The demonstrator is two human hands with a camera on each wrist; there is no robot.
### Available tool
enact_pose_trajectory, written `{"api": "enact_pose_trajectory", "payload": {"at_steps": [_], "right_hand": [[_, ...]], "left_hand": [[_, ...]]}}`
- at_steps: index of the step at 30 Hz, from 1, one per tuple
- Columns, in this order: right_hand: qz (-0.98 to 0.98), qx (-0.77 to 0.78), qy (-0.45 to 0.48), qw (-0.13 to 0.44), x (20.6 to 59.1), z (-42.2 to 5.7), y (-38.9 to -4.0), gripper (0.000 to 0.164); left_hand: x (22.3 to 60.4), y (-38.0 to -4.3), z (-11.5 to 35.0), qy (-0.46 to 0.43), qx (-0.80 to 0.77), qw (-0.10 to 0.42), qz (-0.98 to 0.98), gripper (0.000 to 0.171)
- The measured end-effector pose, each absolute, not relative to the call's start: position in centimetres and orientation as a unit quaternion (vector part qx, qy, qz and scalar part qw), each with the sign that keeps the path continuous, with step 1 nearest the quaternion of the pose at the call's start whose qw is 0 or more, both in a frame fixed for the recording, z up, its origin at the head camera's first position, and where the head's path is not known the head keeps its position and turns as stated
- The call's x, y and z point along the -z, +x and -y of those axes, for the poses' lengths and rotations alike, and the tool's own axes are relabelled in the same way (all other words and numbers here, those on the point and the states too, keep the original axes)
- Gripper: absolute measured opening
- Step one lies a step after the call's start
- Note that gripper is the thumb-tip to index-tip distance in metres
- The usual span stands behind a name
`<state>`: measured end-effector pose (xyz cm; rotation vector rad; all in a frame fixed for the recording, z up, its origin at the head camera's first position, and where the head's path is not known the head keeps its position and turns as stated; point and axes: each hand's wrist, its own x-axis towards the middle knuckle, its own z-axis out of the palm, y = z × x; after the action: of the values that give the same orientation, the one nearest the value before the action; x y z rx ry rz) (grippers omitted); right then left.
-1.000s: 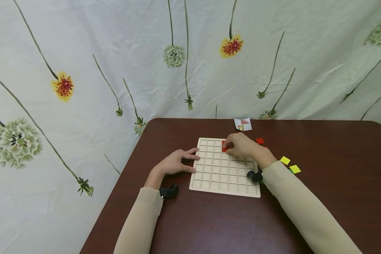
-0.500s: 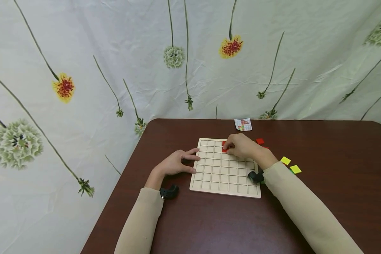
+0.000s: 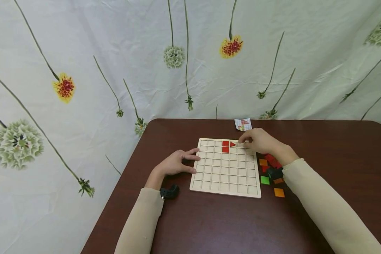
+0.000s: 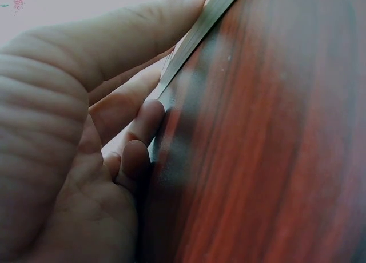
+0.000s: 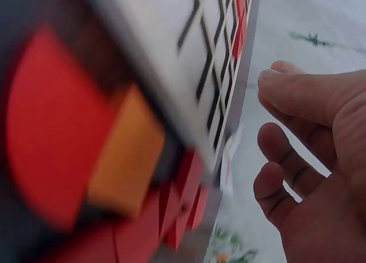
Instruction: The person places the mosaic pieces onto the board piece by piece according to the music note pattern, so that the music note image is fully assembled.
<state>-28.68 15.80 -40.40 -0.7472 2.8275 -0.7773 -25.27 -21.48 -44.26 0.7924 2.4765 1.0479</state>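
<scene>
A pale wooden grid board (image 3: 216,169) lies flat on the table. In its far rows are two red square tiles (image 3: 225,150), one behind the other. A red triangle tile (image 3: 232,144) sits right of the farther square. My left hand (image 3: 174,162) rests its fingertips and thumb along the board's left edge, fingers loosely extended. Over the board's far right corner is my right hand (image 3: 261,141). In the right wrist view this hand (image 5: 320,120) has loosely bent fingers, with nothing between thumb and fingers.
Right of the board lie loose red pieces (image 3: 273,160), an orange tile (image 3: 263,162), a green tile (image 3: 265,180) and another orange tile (image 3: 279,192). The right forearm hides part of this pile. A small printed card (image 3: 243,124) lies at the table's far edge.
My right hand has let go of the red tile and moved right, uncovering the red squares and triangle. Its forearm now covers the yellow tiles and exposes orange and green ones. The left hand stays put.
</scene>
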Motion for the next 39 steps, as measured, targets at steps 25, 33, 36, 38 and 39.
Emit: {"api": "enact_pose_trajectory", "payload": {"at_steps": [25, 33, 36, 38, 39], "right_hand": [[-0.950, 0.225, -0.195, 0.094, 40.7, -21.6, -30.4, 0.020], [-0.954, 0.215, -0.188, 0.092, 41.1, -21.5, -30.6, 0.022], [-0.954, 0.216, -0.189, 0.089, 41.0, -21.4, -30.6, 0.024], [-0.953, 0.220, -0.189, 0.088, 40.9, -21.2, -30.5, 0.024], [-0.953, 0.222, -0.189, 0.087, 40.7, -21.0, -30.4, 0.024]], "left_hand": [[44.4, -25.4, 21.4, 0.274, -0.374, 0.168, -0.870, 0.056], [44.4, -25.3, 21.4, 0.267, -0.386, 0.173, -0.866, 0.055], [44.3, -25.3, 21.4, 0.266, -0.389, 0.175, -0.865, 0.055], [44.3, -25.3, 21.4, 0.266, -0.389, 0.174, -0.865, 0.055], [44.3, -25.3, 21.4, 0.267, -0.388, 0.174, -0.865, 0.055]]}}
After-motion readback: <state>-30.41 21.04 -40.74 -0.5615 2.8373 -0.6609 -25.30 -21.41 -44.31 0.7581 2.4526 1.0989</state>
